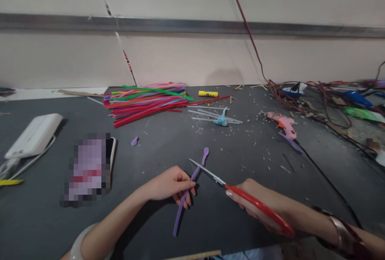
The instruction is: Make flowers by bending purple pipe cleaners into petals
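My left hand [176,186] pinches a purple pipe cleaner [179,216] near its middle. The far end of that stem is bent into a small rounded loop. Red-handled scissors [258,208] are gripped in my right hand [255,200], their blades lying across the stem just below the loop. The blades look nearly closed; whether they cut into the stem I cannot tell. A short purple looped piece [134,141] lies apart on the dark table, beyond my left hand.
Behind lies a bundle of colourful pipe cleaners [147,105], beside a yellow glue stick [208,93]. Clear glue sticks [207,113] and a light-blue fuzzy piece [221,119] sit mid-table. Right are a pink glue gun [284,125] and tangled cables [282,99]; left, a phone [112,152] and white power bank [36,136].
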Available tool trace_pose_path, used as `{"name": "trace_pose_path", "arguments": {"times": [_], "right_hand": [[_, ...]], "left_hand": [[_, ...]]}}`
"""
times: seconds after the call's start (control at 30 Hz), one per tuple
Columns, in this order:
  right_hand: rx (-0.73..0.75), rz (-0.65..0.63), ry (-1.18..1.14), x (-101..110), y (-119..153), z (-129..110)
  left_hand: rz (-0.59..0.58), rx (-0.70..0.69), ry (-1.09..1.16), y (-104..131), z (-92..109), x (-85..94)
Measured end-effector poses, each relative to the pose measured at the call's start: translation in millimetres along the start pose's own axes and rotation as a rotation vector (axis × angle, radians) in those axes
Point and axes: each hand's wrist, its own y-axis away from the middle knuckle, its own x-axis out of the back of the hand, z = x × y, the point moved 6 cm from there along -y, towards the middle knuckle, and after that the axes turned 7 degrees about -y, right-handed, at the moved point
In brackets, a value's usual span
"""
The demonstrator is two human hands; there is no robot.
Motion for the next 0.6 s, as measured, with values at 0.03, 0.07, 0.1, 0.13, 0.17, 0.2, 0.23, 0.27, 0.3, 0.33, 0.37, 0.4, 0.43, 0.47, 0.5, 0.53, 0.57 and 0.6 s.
{"name": "trace_pose_path", "arguments": {"times": [0.03, 0.07, 0.1, 0.13, 0.17, 0.2, 0.23, 0.27, 0.3, 0.33, 0.37, 0.4, 0.43, 0.47, 0.5, 0.53, 0.57, 0.6], "right_hand": [[0.001, 0.013, 0.02, -1, -2, 2], [-0.011, 0.006, 0.03, -2, -3, 3], [-0.022, 0.003, 0.027, -4, -4, 4], [-0.036, -0.012, 0.011, -6, -4, 3], [-0.057, -0.03, -0.011, -7, -3, 2], [-0.075, -0.041, -0.031, -8, -1, 1], [-0.078, -0.053, -0.038, -8, 1, -1], [-0.067, -0.055, -0.029, -6, 4, -3], [-0.033, -0.046, 0.003, -3, 7, -5], [0.042, -0.008, 0.069, 2, 10, -9], [0.108, 0.053, 0.136, 10, 14, -11], [0.126, 0.113, 0.194, 18, 19, -8], [0.116, 0.185, 0.255, 28, 23, -3], [0.09, 0.261, 0.321, 40, 28, 4], [0.059, 0.375, 0.391, 54, 33, 11], [0.005, 0.482, 0.465, 68, 39, 21], [-0.057, 0.58, 0.534, 82, 45, 31], [-0.087, 0.694, 0.606, 96, 51, 39]], "left_hand": [[-0.003, 0.007, 0.0, 0, 0, -0.2], [-0.007, 0.013, 0.0, 0, 0, -0.5], [-0.009, 0.016, 0.001, 0, -1, -0.5], [-0.011, 0.016, 0.001, 0, -1, -0.4], [-0.012, 0.011, 0.002, 0, -1, -0.2], [-0.015, 0.003, 0.002, 0, 0, 0.0], [-0.021, -0.006, 0.003, 1, 0, 0.1], [-0.03, -0.014, 0.004, 1, 1, 0.0], [-0.037, -0.022, 0.009, 2, 2, -0.1], [-0.043, -0.027, 0.015, 2, 3, -0.3], [-0.043, -0.034, 0.021, 2, 4, -0.3], [-0.036, -0.043, 0.025, 3, 6, -0.1], [-0.025, -0.055, 0.025, 3, 7, 0.1], [-0.012, -0.071, 0.021, 3, 9, 0.2], [0.001, -0.088, 0.016, 3, 11, 0.1], [0.012, -0.106, 0.013, 2, 13, -0.2], [0.023, -0.125, 0.014, 2, 14, -0.6], [0.034, -0.145, 0.018, 1, 15, -1.1]]}}
